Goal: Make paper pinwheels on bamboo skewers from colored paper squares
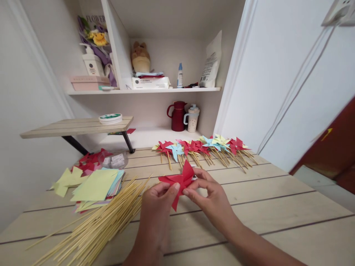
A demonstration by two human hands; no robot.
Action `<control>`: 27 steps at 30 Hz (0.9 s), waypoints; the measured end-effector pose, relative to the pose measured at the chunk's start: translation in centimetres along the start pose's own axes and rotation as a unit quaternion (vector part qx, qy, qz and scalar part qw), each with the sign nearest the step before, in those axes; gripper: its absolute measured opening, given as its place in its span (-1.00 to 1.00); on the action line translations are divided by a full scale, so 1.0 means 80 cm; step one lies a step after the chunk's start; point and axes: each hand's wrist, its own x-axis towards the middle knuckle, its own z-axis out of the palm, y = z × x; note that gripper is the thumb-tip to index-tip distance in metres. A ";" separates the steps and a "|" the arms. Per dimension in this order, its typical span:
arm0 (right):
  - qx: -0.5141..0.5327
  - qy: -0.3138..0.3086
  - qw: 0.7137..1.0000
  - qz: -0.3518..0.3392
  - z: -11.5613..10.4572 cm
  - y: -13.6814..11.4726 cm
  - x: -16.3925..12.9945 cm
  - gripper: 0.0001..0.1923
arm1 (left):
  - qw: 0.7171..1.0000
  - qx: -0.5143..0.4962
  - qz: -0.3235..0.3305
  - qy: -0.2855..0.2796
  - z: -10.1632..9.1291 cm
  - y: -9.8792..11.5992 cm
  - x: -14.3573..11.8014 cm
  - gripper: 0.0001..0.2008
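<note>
A red paper pinwheel (186, 174) is held just above the table, between my two hands. My left hand (161, 195) pinches its lower left part, with the thumb lying near the centre. On the other side, my right hand (206, 188) grips the right blade between thumb and fingers. Something small and pale shows by the right fingertips, too small to name. To the left of my left hand lies a loose bundle of thin wooden sticks (108, 218). No stick is visible on the held pinwheel.
Finished pinwheels on sticks (191, 147) lie in a row at the back. Left are stacked paper squares (95, 184), yellow and red folded papers (68, 180) and a clear container (116, 161). A small raised shelf (80, 126) stands behind them; a red jug (178, 116) and a cup (192, 119) stand farther back.
</note>
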 end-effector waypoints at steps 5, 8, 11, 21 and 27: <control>0.009 -0.009 1.000 0.009 -0.001 -0.004 0.000 -0.81 | 1.000 0.014 -0.001 0.013 0.003 -0.002 -0.002 -0.81; 0.010 -0.006 1.000 0.012 -0.001 -0.005 0.001 -0.80 | 1.000 0.009 0.005 0.017 0.004 -0.002 -0.003 -0.83; 0.013 -0.006 1.000 0.011 -0.001 -0.005 0.001 -0.78 | 1.000 0.000 0.011 0.026 0.004 -0.001 -0.004 -0.84; 0.010 -0.007 1.000 0.002 -0.003 -0.008 0.001 -0.78 | 1.000 0.009 0.016 0.021 0.005 0.000 -0.006 -0.82; 0.016 -0.012 1.000 0.007 -0.003 -0.010 0.000 -0.79 | 0.999 0.021 0.017 0.027 0.005 -0.001 -0.003 -0.84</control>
